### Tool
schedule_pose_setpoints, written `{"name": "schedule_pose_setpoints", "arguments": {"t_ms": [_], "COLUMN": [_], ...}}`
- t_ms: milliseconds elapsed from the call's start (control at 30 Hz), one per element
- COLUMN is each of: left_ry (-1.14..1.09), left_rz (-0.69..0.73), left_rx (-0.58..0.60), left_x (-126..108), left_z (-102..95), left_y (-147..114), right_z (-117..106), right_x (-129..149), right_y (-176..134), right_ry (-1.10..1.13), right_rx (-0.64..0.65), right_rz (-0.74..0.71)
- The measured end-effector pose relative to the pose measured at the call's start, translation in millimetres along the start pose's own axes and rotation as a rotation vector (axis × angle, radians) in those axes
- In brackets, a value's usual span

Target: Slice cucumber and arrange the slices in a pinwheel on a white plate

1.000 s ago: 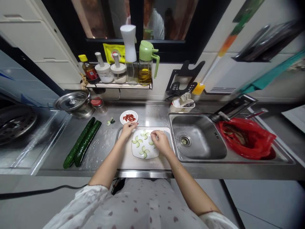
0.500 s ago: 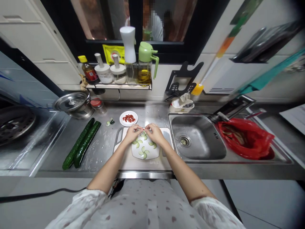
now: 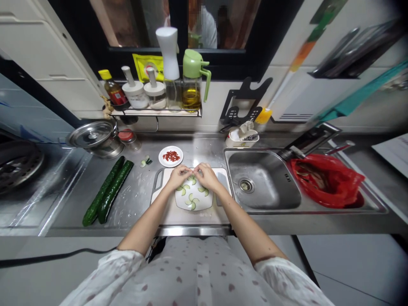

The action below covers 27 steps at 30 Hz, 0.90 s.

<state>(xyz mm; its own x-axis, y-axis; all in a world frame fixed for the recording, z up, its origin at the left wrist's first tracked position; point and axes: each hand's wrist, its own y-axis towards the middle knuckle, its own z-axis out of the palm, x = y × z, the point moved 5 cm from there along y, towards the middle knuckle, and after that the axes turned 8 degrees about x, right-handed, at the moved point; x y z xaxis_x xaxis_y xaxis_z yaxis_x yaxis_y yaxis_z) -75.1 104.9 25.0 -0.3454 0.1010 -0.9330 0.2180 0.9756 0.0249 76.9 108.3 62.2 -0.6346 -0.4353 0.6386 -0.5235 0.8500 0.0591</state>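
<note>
Middle of the frame, left hand (image 3: 180,175): mine, thumb and fingertips drawn together in a pinch above the upper edge of the plate; what lies in the pinch is too small for me to tell.
Right hand (image 3: 205,175): mine, likewise pinched, its fingertips meeting or nearly meeting those of my left; its contents I cannot make out.
White plate (image 3: 204,205): centre of the frame, squarish with rounded corners, below my fingertips and between my forearms.
Green-edged slices (image 3: 193,201): pale, curved, laid on the plate in pinwheel clusters; the upper cluster sits just beneath my fingertips, the left one partly behind my left hand.
Cutting board (image 3: 165,216): lower middle, under the plate.
Small dish (image 3: 161,158): white, round, just above the board, near my left hand.
Red pieces (image 3: 171,156): heaped in the small dish.
Cucumbers (image 3: 115,191): two, dark green, side by side, left of the frame.
Cucumber scraps (image 3: 145,161): a few, between the cucumbers and the small dish.
Pot (image 3: 95,137): steel, lidded, left; a red-lidded jar (image 3: 130,140) stands just beside it.
Rack (image 3: 159,112): upper middle, bearing bottles, two white-lidded jars and a green-topped oil pitcher (image 3: 191,80).
Sink (image 3: 270,182): right of the board.
Red plastic bag (image 3: 328,182): far right, gaping at its top.
</note>
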Motion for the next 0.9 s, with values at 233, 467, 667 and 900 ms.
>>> {"name": "schedule_pose_setpoints", "arguments": {"t_ms": [233, 467, 667, 900], "left_ry": [0.129, 0.473, 0.602, 0.644], "left_rz": [-0.053, -0.170, -0.237, -0.219], "left_rx": [-0.068, -0.079, -0.023, 0.021], "left_x": [2, 10, 16, 14], "left_z": [-6.3, -3.9, 8.2, 15.8], "left_y": [0, -5, -4, -1], "right_z": [6, 29, 42, 45], "right_x": [-9, -20, -27, -25], "right_y": [-4, -7, -6, -3], "right_ry": [-0.120, -0.303, -0.357, -0.394], "right_rx": [0.016, 0.095, 0.140, 0.151], "right_rz": [0.033, 0.072, 0.097, 0.092]}}
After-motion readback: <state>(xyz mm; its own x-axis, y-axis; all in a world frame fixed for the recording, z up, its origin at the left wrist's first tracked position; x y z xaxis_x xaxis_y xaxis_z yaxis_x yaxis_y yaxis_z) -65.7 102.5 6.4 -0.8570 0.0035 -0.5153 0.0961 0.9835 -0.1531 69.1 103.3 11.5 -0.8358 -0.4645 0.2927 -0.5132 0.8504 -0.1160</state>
